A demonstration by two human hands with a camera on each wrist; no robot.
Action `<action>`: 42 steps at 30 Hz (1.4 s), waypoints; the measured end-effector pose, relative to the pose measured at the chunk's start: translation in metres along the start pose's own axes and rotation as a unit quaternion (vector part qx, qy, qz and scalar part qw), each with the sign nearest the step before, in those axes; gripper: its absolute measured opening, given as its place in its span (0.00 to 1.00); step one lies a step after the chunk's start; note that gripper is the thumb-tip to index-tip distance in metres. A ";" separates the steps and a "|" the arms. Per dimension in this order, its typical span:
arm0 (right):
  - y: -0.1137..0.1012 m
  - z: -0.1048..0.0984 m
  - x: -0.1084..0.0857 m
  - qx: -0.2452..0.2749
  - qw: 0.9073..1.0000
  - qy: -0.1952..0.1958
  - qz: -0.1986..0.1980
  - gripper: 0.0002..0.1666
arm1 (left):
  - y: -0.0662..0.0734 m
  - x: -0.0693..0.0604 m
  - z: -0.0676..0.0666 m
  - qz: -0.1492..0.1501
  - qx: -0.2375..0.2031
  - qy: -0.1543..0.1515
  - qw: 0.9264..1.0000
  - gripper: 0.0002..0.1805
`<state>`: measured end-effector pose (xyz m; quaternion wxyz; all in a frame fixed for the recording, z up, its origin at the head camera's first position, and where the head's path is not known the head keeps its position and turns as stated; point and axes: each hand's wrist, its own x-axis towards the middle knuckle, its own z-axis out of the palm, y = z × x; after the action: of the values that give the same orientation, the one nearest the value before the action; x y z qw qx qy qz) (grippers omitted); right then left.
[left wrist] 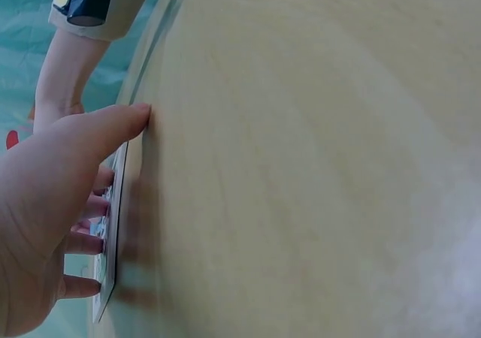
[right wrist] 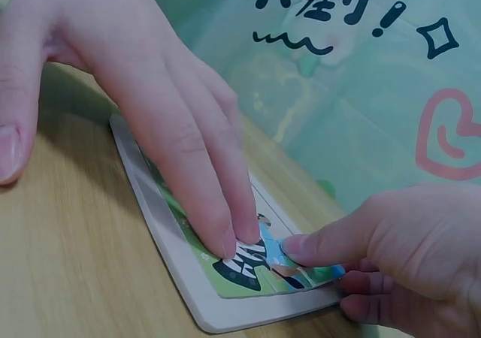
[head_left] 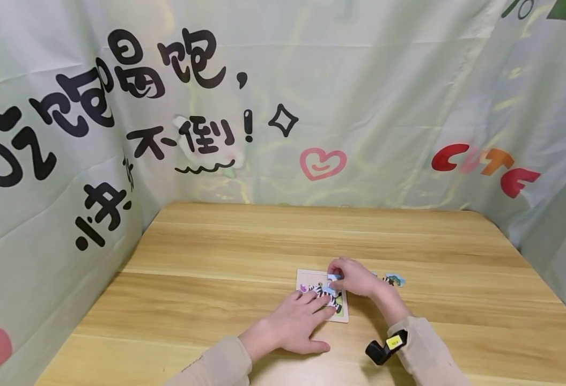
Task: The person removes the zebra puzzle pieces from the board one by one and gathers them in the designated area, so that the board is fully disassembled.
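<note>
A jigsaw puzzle board (head_left: 304,275) with a pale frame lies on the table, partly filled with pieces that show a black-and-white zebra (right wrist: 242,269) on green. My left hand (head_left: 296,323) spreads over its lower left, the straight fingertips pressing on the zebra pieces and the thumb out on the wood. At the board's upper right, my right hand (head_left: 354,277) pinches a blue puzzle piece (head_left: 331,279). Its thumb lies on top of the blue area in the right wrist view, with the other fingers curled by the board's edge. The fingers hide part of that piece.
Loose puzzle pieces (head_left: 395,279) lie right of the board, partly behind the right wrist. A black wrist camera (head_left: 378,351) sticks out from the right sleeve. Printed cloth (head_left: 384,96) hangs around the back and sides of the wooden table (head_left: 205,257).
</note>
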<state>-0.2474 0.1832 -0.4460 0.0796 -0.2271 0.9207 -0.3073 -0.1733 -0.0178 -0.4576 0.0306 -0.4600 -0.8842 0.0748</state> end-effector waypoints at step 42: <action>0.095 -0.073 -0.105 0.098 0.976 0.158 0.112 0.17 | 0.000 -0.002 -0.001 0.001 -0.002 -0.022 1.000 0.39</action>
<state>-0.2105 0.3381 -0.4447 -0.0107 -0.0625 0.9067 -0.4170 -0.1721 -0.0192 -0.4563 0.0104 -0.4589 -0.8845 0.0834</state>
